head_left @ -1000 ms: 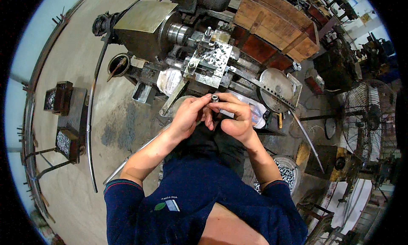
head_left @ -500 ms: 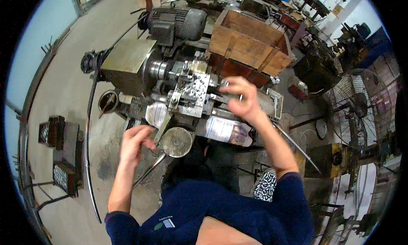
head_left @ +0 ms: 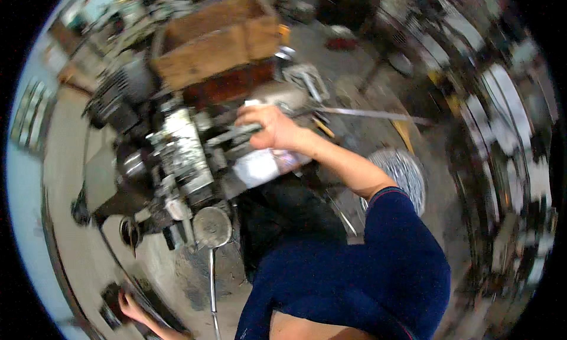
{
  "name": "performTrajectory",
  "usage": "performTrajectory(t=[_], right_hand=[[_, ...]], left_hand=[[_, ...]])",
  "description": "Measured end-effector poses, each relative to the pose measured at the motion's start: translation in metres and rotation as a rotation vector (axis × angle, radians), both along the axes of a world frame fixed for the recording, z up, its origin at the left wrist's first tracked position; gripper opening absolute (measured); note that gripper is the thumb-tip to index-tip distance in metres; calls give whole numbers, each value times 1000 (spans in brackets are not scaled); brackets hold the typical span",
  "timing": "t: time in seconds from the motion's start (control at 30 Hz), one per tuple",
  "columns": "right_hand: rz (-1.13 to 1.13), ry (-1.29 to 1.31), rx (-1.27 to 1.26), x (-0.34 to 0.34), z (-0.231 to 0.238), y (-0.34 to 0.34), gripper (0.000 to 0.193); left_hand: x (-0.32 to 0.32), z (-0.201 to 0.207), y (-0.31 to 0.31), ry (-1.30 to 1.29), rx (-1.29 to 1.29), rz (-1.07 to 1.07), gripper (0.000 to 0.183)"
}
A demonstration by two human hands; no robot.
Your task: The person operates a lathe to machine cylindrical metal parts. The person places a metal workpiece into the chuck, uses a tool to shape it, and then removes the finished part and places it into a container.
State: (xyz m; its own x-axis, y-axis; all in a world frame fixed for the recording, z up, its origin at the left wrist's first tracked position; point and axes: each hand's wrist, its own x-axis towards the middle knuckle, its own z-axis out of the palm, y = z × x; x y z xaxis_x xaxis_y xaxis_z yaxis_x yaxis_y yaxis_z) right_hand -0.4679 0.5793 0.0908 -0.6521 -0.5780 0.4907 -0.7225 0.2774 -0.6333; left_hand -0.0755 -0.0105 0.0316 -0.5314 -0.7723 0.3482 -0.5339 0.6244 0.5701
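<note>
My right hand [head_left: 270, 126] is at the right end of a small metal lathe [head_left: 186, 148], fingers curled round a dark bar-like part that blur keeps me from naming. Low on the left, my left hand [head_left: 131, 307] is stretched out beside a dark box [head_left: 111, 304]; its fingers are smeared by motion and what they hold, if anything, does not show. Between the hands are the lathe's bright, chip-covered slide [head_left: 188, 154] and a round grey plate [head_left: 212, 227]. A printed white sheet or bag [head_left: 257, 167] lies below my right hand.
Behind the lathe stands a large wooden crate [head_left: 218, 51], with an electric motor [head_left: 127, 86] to its left. A round container of small metal pieces [head_left: 401, 175] is beyond my right forearm. A long thin rod [head_left: 378, 113] sticks out rightward.
The view has swung right, so the lathe and crate appear farther left. My left hand has moved away from the round plate, down to the dark box. My right hand has stayed by the lathe's right end.
</note>
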Motion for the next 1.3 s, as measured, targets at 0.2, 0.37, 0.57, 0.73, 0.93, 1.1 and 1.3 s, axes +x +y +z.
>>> performTrajectory(t=[0.2, 0.37, 0.57, 0.73, 0.93, 1.1, 1.3], right_hand=[[-656, -693, 35, 108, -116, 188, 42], [-1168, -503, 614, 149, -160, 323, 31], [-1176, -700, 991, 158, -201, 367, 27], [-877, -721, 1257, 142, -204, 378, 31], [-881, -721, 1180, 147, -204, 390, 33], [-798, -691, 1273, 150, -207, 386, 34], [-983, -634, 1206, 150, -214, 374, 39]], left_hand=[[-18, -67, -28, -147, 102, 191, 32], [-7, -66, -35, -167, -30, 297, 37], [-48, -30, 56, -216, 35, 383, 37], [-27, -42, 42, -277, -33, 314, 44], [-41, -28, 69, -431, -90, 390, 52], [-52, -14, 95, -451, -54, 447, 51], [-46, -28, 73, -453, -61, 391, 55]])
